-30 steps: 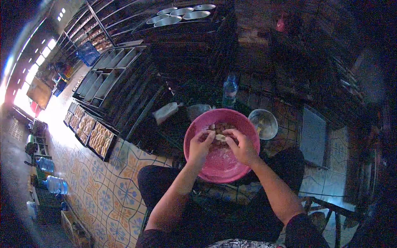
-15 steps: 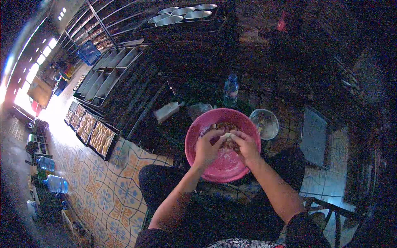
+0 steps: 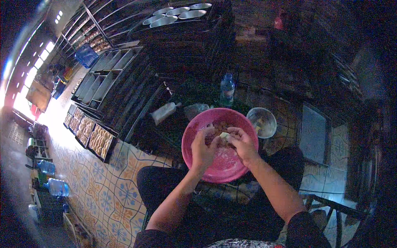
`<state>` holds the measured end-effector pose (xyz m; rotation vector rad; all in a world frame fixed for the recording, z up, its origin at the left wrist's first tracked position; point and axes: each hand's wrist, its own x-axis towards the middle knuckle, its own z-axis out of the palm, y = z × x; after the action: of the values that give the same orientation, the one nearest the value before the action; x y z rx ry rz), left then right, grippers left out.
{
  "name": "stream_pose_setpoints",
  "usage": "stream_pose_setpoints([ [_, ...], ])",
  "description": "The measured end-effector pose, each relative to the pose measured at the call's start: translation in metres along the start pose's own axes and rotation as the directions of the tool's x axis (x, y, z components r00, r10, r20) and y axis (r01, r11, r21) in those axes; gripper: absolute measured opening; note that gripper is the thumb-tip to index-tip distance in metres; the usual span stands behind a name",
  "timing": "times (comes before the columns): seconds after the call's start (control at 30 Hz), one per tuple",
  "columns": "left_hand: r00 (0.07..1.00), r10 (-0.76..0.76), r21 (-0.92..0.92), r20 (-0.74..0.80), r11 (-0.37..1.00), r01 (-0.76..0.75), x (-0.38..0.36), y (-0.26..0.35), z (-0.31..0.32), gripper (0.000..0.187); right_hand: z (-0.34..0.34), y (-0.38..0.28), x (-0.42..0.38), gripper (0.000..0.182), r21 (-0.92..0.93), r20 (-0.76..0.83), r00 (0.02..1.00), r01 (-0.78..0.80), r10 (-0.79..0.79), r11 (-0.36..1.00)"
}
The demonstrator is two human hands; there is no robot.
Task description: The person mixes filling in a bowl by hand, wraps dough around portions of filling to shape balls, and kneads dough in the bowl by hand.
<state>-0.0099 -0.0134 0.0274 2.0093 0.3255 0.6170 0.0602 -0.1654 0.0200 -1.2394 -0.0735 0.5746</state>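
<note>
A pink basin (image 3: 221,173) sits in front of me between my knees, with brown chunky stuff (image 3: 222,127) in its far part and white powder on its near floor. Over it, my left hand (image 3: 202,149) has its thumb and fingers spread apart, with nothing visible between them. My right hand (image 3: 245,148) pinches a small pale piece (image 3: 224,135) that looks like dough, at its fingertips. The piece lies between the two hands; its far side and the exact finger contact are too grainy to make out.
A whitish bowl (image 3: 269,124) stands right of the basin. Behind are a plastic bottle (image 3: 227,89) and a clear-wrapped pale packet (image 3: 164,112). Trays of pale rolls (image 3: 100,140) and metal baking tins (image 3: 101,84) stand at left. Water jugs (image 3: 58,187) lie farther left.
My hands have moved apart; the left fingers have opened away from the pale piece, which stays by my right fingertips. The view has shifted slightly.
</note>
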Motion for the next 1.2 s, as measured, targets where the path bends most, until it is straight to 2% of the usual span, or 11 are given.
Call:
stream_pose_setpoints([
  [0.13, 0.979, 0.129, 0.085, 0.160, 0.986, -0.144, 0.002, -0.014, 0.000, 0.023, -0.006, 0.015, 0.008, 0.041, -0.256, 0.042, 0.978, 0.210, -0.207, 0.943],
  [0.2, 0.983, 0.044, 0.034, 0.178, 0.998, -0.050, -0.001, -0.009, -0.001, 0.022, -0.007, 0.010, 0.005, 0.044, -0.608, 0.133, 0.897, 0.410, -0.422, 0.680],
  [0.33, 0.951, -0.137, 0.045, 0.277, 0.991, 0.130, -0.001, -0.010, -0.003, 0.022, -0.005, 0.011, 0.005, 0.045, -0.641, 0.252, 0.883, 0.459, -0.397, 0.615],
  [0.4, 0.880, -0.324, -0.236, 0.348, 0.878, 0.416, -0.003, -0.031, 0.003, 0.024, -0.003, 0.009, 0.000, 0.047, -0.613, 0.295, 0.912, 0.409, -0.284, 0.676],
  [0.6, 0.823, -0.340, -0.564, 0.455, 0.606, 0.561, 0.002, -0.062, 0.014, 0.030, 0.012, 0.014, 0.004, 0.044, -0.465, 0.049, 0.970, 0.234, -0.240, 0.854],
  [0.73, 0.696, -0.450, -0.604, 0.560, 0.354, 0.714, 0.003, -0.035, 0.001, 0.030, -0.006, 0.018, 0.015, 0.033, -0.421, 0.104, 0.951, 0.307, -0.290, 0.853],
  [0.8, 0.657, -0.487, -0.625, 0.576, 0.255, 0.738, 0.002, -0.024, -0.003, 0.028, -0.005, 0.013, 0.011, 0.024, -0.603, 0.194, 0.887, 0.445, -0.420, 0.662],
  [0.9, 0.679, -0.454, -0.627, 0.576, 0.288, 0.724, 0.001, -0.043, 0.006, 0.029, 0.001, 0.006, 0.005, 0.021, -0.692, 0.283, 0.810, 0.543, -0.514, 0.475],
  [1.03, 0.745, -0.300, -0.732, 0.595, 0.179, 0.657, 0.001, -0.056, 0.004, 0.026, 0.011, -0.009, -0.007, 0.024, -0.669, 0.353, 0.801, 0.577, -0.483, 0.469],
  [1.1, 0.651, -0.455, -0.639, 0.608, 0.206, 0.741, 0.004, -0.050, 0.001, 0.024, 0.013, -0.018, -0.008, 0.031, -0.690, 0.444, 0.751, 0.635, -0.488, 0.348],
  [1.2, 0.649, -0.479, -0.617, 0.590, 0.252, 0.746, 0.004, -0.038, 0.000, 0.024, 0.013, -0.023, -0.007, 0.030, -0.626, 0.507, 0.681, 0.713, -0.529, 0.317],
])
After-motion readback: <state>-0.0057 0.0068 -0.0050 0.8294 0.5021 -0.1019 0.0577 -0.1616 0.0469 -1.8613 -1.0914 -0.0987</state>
